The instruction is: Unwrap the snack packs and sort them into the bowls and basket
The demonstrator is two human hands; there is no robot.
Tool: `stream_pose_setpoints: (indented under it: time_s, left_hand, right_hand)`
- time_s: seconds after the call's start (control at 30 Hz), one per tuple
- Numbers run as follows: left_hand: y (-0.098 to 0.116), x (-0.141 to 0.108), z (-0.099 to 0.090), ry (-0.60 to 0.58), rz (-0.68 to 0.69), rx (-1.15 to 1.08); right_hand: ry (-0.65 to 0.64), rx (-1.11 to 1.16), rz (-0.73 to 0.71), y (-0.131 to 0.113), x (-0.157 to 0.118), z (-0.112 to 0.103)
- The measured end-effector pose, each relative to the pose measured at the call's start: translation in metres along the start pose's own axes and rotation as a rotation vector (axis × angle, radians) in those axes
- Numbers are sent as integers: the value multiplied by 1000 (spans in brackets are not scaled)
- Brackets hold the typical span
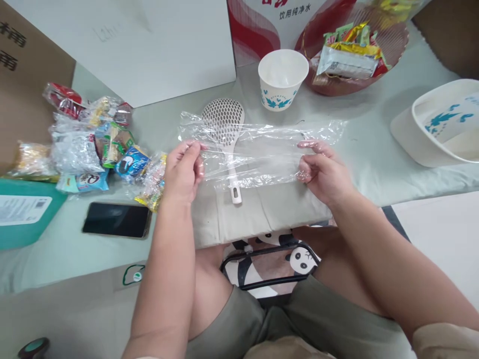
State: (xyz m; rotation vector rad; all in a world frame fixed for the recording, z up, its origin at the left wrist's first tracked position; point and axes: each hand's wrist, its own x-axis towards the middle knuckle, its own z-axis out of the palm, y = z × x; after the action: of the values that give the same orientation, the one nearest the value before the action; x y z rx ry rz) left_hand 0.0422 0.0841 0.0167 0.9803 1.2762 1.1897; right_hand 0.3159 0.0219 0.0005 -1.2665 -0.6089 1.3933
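Observation:
A clear plastic bag (267, 149) is stretched sideways between my two hands, above the cloth-covered table. Its left part is pinched in my left hand (185, 168), its right part in my right hand (321, 167). Beneath the film, and partly seen through it, lies a pale skimmer (223, 117) with a honeycomb of holes and a slotted handle pointing toward me. Whether the skimmer is inside the bag or only under it, I cannot tell. Behind the bag stands a white paper cup (283, 80) with blue-green leaf prints.
Snack packets (78, 149) are heaped at the left, with a phone (117, 219) and a green container (28, 212) nearer me. A pinkish bowl (396, 37) of wrapped snacks sits back right. A white bin (415, 132) holding a printed cup stands right. Boxes (168, 45) line the back.

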Motion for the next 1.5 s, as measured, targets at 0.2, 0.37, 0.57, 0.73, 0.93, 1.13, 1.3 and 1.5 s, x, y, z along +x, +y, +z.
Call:
stream_pose_setpoints:
  time_s: [0.2,0.37,0.57,0.73,0.93,1.13,1.3,1.5]
  left_hand:
    - [-1,3,-5,-9,-66,-31]
    - [4,4,-10,-31,-80,-169]
    - [5,6,-10,22,-112,-163]
    - [0,4,-16,-28,-44,-85]
    - [0,2,-17,-84,-59,18]
    - [-6,8,-18,-44,71,5]
    - [-2,4,-16,-163,-94,-68]
    - [5,0,-8,-78,-99,-49]
  right_hand:
    - [-8,99,-2,-4,-2,0]
    - [-94,112,-63,-4,2,-9]
    - [-162,-1,-172,-2,3,-17]
    - [-76,-272,-187,6,1,-17]
    - [-51,-363,-109,5,-1,-18]
    - [23,-474,-56,3,0,-20]
    - [-5,-288,-43,5,-1,-15]
    - [-155,-464,-136,-1,-2,-27]
